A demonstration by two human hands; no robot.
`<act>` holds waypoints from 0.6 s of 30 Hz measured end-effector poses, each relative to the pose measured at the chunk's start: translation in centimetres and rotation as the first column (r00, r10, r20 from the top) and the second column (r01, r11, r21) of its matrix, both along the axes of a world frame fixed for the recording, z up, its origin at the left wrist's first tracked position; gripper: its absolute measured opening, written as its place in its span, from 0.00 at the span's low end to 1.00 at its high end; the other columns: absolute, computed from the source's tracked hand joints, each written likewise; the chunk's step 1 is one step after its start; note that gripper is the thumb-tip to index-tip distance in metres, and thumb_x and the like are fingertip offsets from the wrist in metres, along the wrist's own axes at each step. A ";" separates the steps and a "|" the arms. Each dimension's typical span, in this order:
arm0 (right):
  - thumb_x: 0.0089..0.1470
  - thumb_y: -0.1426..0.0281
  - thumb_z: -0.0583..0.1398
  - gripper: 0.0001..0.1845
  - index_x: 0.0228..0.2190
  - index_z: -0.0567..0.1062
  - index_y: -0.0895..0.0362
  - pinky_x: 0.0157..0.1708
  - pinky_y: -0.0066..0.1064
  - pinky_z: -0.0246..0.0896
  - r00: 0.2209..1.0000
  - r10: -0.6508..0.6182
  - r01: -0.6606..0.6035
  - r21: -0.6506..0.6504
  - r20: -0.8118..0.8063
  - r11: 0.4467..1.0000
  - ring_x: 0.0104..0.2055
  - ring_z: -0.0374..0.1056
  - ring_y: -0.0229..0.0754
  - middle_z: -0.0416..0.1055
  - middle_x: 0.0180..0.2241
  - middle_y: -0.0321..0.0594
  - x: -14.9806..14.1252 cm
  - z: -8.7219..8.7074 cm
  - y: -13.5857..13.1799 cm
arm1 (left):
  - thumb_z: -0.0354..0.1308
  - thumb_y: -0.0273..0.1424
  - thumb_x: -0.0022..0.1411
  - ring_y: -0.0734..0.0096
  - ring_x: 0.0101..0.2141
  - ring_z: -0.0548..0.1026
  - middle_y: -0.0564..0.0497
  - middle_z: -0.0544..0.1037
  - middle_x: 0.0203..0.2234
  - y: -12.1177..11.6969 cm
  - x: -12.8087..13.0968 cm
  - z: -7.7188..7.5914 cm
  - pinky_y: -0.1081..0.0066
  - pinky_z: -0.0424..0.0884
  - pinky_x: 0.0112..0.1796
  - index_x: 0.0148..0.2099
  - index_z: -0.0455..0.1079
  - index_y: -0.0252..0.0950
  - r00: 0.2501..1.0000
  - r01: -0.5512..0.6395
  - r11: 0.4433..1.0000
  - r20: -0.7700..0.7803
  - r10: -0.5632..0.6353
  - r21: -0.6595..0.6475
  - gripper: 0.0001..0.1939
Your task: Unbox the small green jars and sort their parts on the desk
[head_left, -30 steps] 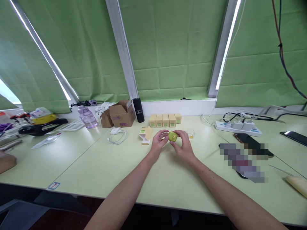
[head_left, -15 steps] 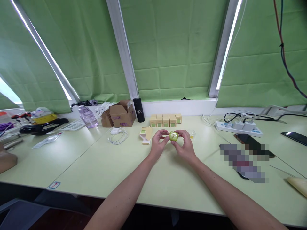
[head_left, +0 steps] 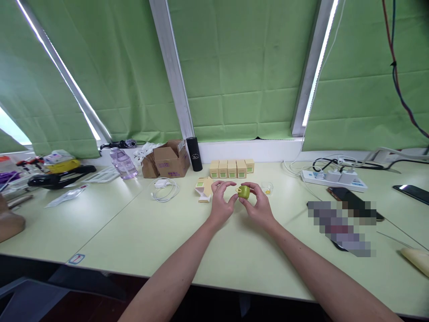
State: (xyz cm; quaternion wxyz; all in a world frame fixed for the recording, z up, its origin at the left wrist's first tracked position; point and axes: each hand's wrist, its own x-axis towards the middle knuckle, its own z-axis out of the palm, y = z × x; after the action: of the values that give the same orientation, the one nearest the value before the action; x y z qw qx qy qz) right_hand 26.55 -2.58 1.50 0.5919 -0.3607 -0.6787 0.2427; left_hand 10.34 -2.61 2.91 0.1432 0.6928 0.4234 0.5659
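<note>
A small green clock (head_left: 244,192) is held above the table between the thumb and fingers of my right hand (head_left: 259,205). Its rounded green side shows now, and a thin yellow loop sticks out at its left. My left hand (head_left: 222,205) is just left of the clock, thumb and fingers apart, with the thumb tip close to it; whether they touch I cannot tell. Behind my left hand lies an opened small carton (head_left: 203,190) with its flaps out. A clear plastic piece (head_left: 267,188) with something yellow in it rests behind my right hand.
Several small kraft boxes (head_left: 232,169) line up at the back. Leftward are a black cylinder (head_left: 194,154), a cardboard box (head_left: 170,161), a white cable (head_left: 166,190) and a purple bottle (head_left: 123,164). Rightward are a power strip (head_left: 333,180) and phones (head_left: 355,203). Another person's hand (head_left: 10,221) is far left.
The clock has turned from showing its face to showing its side and yellow loop. My left fingers have spread away from it, while my right hand keeps its hold.
</note>
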 end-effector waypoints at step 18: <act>0.57 0.64 0.64 0.21 0.53 0.73 0.48 0.42 0.43 0.76 0.995 0.079 -0.079 0.003 -0.065 0.997 0.42 0.72 0.44 0.69 0.51 0.44 0.1 0.1 0.3 | 0.64 0.28 0.64 0.57 0.52 0.69 0.46 0.78 0.41 0.4 0.2 -0.4 0.56 0.69 0.51 0.45 0.77 0.43 0.998 0.048 0.999 0.036 -0.048 -0.002 0.07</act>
State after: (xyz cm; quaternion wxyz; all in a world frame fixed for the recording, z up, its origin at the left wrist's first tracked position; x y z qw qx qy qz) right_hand 26.67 -2.32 1.58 0.6036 -0.3255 -0.6730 0.2772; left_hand 10.55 -2.24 2.51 0.1652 0.6923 0.4049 0.5740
